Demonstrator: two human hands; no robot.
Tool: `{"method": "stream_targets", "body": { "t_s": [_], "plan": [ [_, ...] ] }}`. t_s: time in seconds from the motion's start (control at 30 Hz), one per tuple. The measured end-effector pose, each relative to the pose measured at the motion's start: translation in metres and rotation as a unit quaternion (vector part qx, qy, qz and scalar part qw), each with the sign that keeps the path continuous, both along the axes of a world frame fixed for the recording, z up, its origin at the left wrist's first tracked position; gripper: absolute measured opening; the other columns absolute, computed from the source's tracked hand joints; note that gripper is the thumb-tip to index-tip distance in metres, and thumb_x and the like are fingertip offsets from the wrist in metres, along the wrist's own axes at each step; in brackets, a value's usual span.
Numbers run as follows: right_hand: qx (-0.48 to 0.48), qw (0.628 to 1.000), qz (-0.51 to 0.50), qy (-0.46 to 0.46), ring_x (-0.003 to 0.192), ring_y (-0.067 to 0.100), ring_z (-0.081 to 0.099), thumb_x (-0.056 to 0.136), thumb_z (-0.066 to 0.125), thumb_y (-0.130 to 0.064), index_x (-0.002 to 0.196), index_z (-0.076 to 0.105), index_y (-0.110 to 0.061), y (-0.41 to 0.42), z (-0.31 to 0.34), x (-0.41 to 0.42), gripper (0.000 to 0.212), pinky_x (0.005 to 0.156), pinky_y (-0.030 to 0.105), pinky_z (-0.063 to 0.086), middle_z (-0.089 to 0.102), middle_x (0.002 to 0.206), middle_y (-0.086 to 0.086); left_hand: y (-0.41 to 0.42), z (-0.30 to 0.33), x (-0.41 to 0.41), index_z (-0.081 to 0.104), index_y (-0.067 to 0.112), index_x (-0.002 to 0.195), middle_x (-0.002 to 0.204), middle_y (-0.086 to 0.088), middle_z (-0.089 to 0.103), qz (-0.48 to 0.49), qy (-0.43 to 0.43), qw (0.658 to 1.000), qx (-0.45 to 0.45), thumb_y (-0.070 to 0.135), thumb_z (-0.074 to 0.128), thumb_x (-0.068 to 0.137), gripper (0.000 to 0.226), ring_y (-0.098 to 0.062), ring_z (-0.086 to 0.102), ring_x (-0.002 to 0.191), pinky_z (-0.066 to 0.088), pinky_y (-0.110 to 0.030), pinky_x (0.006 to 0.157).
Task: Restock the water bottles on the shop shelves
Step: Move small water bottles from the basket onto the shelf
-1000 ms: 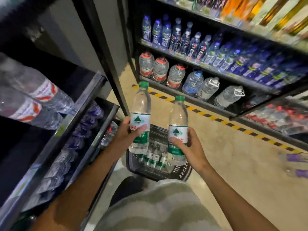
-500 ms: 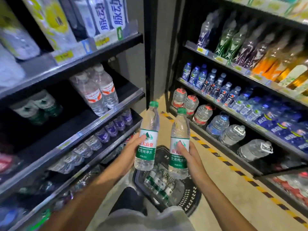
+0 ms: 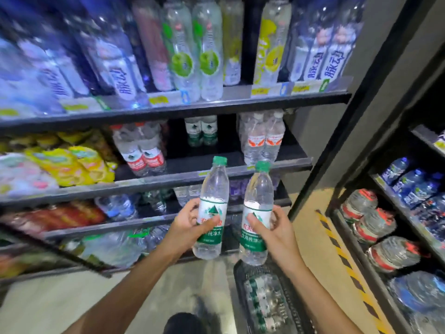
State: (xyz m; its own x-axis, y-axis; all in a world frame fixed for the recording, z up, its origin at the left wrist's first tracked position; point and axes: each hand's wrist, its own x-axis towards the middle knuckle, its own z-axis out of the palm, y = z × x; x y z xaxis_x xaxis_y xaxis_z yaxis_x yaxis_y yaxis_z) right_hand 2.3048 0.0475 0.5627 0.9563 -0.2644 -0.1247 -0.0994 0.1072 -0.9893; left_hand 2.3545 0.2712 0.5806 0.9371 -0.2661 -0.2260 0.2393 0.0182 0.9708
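Note:
My left hand (image 3: pixel 186 225) grips a clear water bottle (image 3: pixel 213 189) with a green cap and green-and-white label, held upright. My right hand (image 3: pixel 273 231) grips a second matching bottle (image 3: pixel 258 196) beside it. Both bottles stand in front of the middle shelf (image 3: pixel 277 165) of the black rack. At the back of that shelf stand two more green-label bottles (image 3: pixel 201 131), with dark bare shelf in front of them. A black basket (image 3: pixel 265 300) on the floor below my right hand holds several more of the same bottles.
Red-label water bottles (image 3: pixel 142 150) stand left of the gap and orange-label ones (image 3: pixel 263 138) right of it. The top shelf (image 3: pixel 216 102) carries tall flavoured drinks. A second rack with large water jugs (image 3: pixel 375 225) runs along the right, behind yellow-black floor tape (image 3: pixel 337 249).
My view has swung left and up to face the left rack squarely. Both hands still hold their bottles, now raised in front of the middle shelf; the basket has slid to the lower right.

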Motion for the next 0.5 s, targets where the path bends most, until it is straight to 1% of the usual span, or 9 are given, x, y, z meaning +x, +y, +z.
{"method": "stream_targets", "body": {
  "t_s": [0.1, 0.17, 0.27, 0.33, 0.43, 0.5],
  "plan": [
    [-0.017, 0.999, 0.047, -0.006, 0.090, 0.009, 0.075, 0.078, 0.087, -0.015, 0.115, 0.058, -0.014, 0.028, 0.006, 0.023, 0.047, 0.070, 0.019, 0.057, 0.078, 0.104, -0.001, 0.034, 0.005, 0.002, 0.056, 0.013, 0.128, 0.116, -0.011, 0.075, 0.045, -0.019, 0.999, 0.003, 0.034, 0.087, 0.068, 0.071, -0.032, 0.072, 0.108, 0.058, -0.046, 0.094],
    [-0.038, 0.997, 0.067, -0.020, 0.091, 0.010, 0.075, 0.078, 0.087, -0.013, 0.114, 0.060, -0.017, 0.046, 0.011, 0.039, 0.045, 0.071, 0.019, 0.057, 0.078, 0.103, -0.002, 0.054, 0.007, 0.009, 0.058, 0.017, 0.129, 0.115, -0.006, 0.076, 0.057, -0.033, 0.998, 0.008, 0.041, 0.088, 0.064, 0.075, -0.025, 0.073, 0.107, 0.060, -0.038, 0.089],
    [-0.055, 0.995, 0.080, -0.027, 0.091, 0.008, 0.075, 0.076, 0.089, -0.010, 0.113, 0.062, -0.017, 0.068, 0.018, 0.059, 0.046, 0.071, 0.018, 0.057, 0.079, 0.102, -0.007, 0.079, 0.007, 0.027, 0.063, 0.021, 0.124, 0.113, -0.001, 0.077, 0.063, -0.045, 0.997, -0.002, 0.036, 0.090, 0.064, 0.067, -0.019, 0.074, 0.104, 0.059, -0.023, 0.079],
    [-0.055, 0.995, 0.079, -0.030, 0.091, 0.007, 0.076, 0.075, 0.089, -0.008, 0.112, 0.063, -0.016, 0.078, 0.021, 0.072, 0.046, 0.070, 0.017, 0.057, 0.079, 0.101, -0.009, 0.092, 0.007, 0.041, 0.066, 0.031, 0.119, 0.113, 0.004, 0.077, 0.058, -0.055, 0.997, -0.002, 0.033, 0.092, 0.067, 0.058, -0.014, 0.074, 0.104, 0.058, -0.018, 0.077],
    [-0.054, 0.994, 0.094, -0.022, 0.094, 0.014, 0.076, 0.077, 0.088, -0.008, 0.114, 0.063, -0.014, 0.087, 0.023, 0.091, 0.045, 0.073, 0.022, 0.059, 0.080, 0.102, -0.002, 0.106, 0.005, 0.058, 0.069, 0.043, 0.113, 0.116, 0.005, 0.076, 0.043, -0.071, 0.997, -0.006, 0.030, 0.092, 0.072, 0.049, -0.012, 0.074, 0.105, 0.058, -0.016, 0.078],
    [-0.048, 0.994, 0.097, -0.019, 0.097, 0.017, 0.076, 0.077, 0.088, -0.008, 0.116, 0.064, -0.013, 0.092, 0.024, 0.099, 0.046, 0.076, 0.025, 0.060, 0.080, 0.104, 0.001, 0.114, 0.002, 0.068, 0.069, 0.041, 0.114, 0.117, 0.002, 0.076, 0.041, -0.075, 0.996, -0.013, 0.032, 0.094, 0.071, 0.051, -0.017, 0.073, 0.107, 0.059, -0.021, 0.081]
  ]
}}
